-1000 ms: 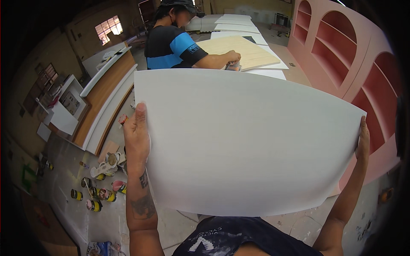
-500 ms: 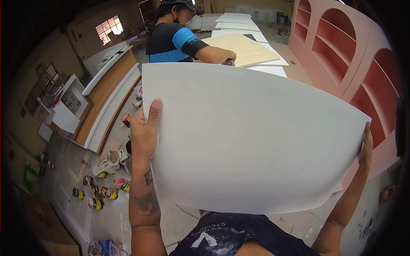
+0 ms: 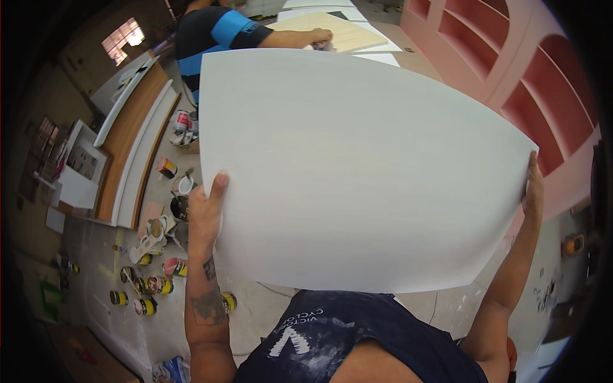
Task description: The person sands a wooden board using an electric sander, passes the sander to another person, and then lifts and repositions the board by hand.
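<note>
A large white panel [image 3: 364, 172] spans the middle of the view, held up in front of my body by its two side edges. My left hand [image 3: 205, 207] is closed on the left edge, its thumb lying over the front face and its other fingers hidden behind. On the opposite side, my right hand [image 3: 535, 185] grips the right edge just below the far right corner. That hand's fingers are partly hidden by the panel.
Beyond the panel, a co-worker [image 3: 211, 38] holds a small tool [image 3: 324, 46] at a pale wooden board [image 3: 338, 30]. Pink arched shelving [image 3: 491, 83] stands at right. Several paint cans [image 3: 159, 285] sit on the floor at left, near a brown-and-white counter [image 3: 131, 140].
The panel's far edge appears higher in view. My left hand now holds the left edge farther from the far corner; my right hand remains near its corner. The co-worker's arm is more outstretched.
</note>
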`<act>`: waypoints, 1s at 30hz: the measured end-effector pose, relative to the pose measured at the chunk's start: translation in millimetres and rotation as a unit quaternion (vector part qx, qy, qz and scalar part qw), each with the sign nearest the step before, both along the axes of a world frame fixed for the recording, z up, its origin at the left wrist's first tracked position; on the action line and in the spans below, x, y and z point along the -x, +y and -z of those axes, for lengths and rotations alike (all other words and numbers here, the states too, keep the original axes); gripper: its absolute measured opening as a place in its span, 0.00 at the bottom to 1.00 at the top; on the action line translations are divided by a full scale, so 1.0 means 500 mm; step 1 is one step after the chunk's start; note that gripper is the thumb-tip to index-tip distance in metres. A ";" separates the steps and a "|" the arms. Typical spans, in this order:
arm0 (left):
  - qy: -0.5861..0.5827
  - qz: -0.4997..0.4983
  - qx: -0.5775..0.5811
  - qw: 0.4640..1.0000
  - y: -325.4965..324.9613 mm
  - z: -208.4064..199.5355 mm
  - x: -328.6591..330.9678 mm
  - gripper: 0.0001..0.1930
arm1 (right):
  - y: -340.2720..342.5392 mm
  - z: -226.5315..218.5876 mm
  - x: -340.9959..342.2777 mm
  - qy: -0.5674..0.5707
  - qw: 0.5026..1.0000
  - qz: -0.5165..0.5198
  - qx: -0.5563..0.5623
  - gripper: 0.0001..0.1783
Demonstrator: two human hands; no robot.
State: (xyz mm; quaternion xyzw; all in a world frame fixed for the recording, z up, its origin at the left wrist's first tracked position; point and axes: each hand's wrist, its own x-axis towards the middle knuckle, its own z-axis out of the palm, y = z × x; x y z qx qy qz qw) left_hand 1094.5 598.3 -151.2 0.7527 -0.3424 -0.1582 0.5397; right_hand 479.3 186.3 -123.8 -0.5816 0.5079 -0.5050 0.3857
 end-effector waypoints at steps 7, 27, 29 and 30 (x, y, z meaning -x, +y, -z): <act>0.047 -0.024 0.034 0.998 0.008 0.061 -0.015 0.37 | 0.035 -0.013 -0.021 0.080 0.994 0.073 0.014 0.51; 0.133 0.042 0.068 0.988 0.023 0.120 -0.116 0.45 | 0.172 -0.105 -0.095 0.120 0.991 -0.010 0.052 0.58; 0.045 0.095 0.065 0.992 -0.045 0.109 -0.121 0.42 | 0.162 -0.101 -0.106 0.161 0.985 -0.013 0.069 0.76; -0.001 0.120 0.063 0.991 -0.090 0.105 -0.122 0.40 | 0.168 -0.104 -0.109 0.158 0.984 -0.010 0.076 0.76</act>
